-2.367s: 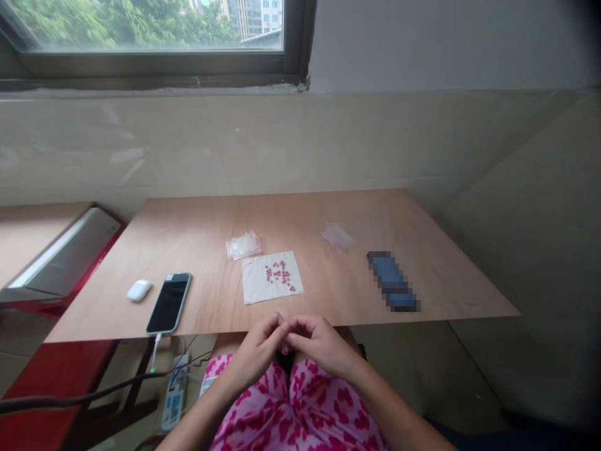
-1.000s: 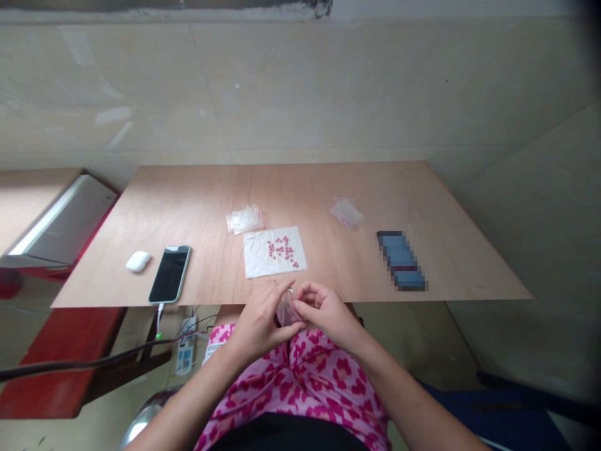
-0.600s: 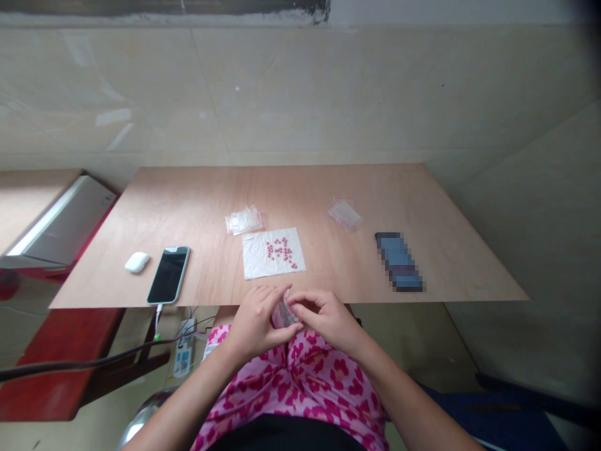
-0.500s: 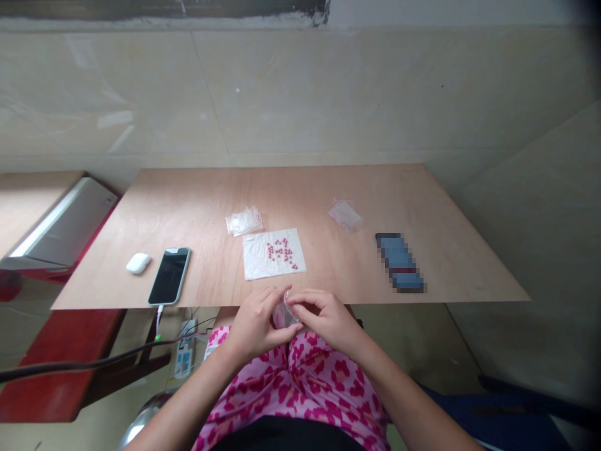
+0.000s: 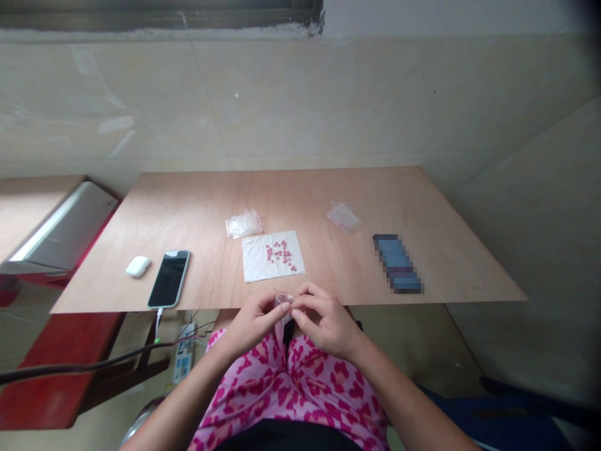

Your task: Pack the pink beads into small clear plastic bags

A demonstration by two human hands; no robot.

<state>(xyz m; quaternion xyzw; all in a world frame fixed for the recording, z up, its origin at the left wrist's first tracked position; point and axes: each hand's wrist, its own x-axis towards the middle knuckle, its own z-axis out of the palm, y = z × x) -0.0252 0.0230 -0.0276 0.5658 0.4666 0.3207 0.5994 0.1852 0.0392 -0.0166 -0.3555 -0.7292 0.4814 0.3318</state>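
Just off the table's front edge, above my lap, both hands meet at a small clear plastic bag (image 5: 283, 300). My left hand (image 5: 256, 322) is closed, with the bag pinched between thumb and fingers. On the other side, my right hand (image 5: 328, 321) is closed too, its fingertips gripping the bag's edge. What the bag contains is too small to make out. Beyond the hands, a white paper napkin (image 5: 256, 266) lies flat, bearing several small pinkish-red pieces (image 5: 280, 253) like beads or pills.
Behind the napkin lies a stack of clear plastic bags (image 5: 244, 223), and further right a smaller pile of bags (image 5: 344, 216). A plugged-in phone (image 5: 169, 279) and a white earbud case (image 5: 138, 267) are at left. A blurred-out phone (image 5: 399, 264) is at right on the wooden table (image 5: 451, 263).
My left thumb has moved up onto the bag, and the bag shows less between my hands. The right hand's fingers have curled in closer to it. Things on the table stay put.
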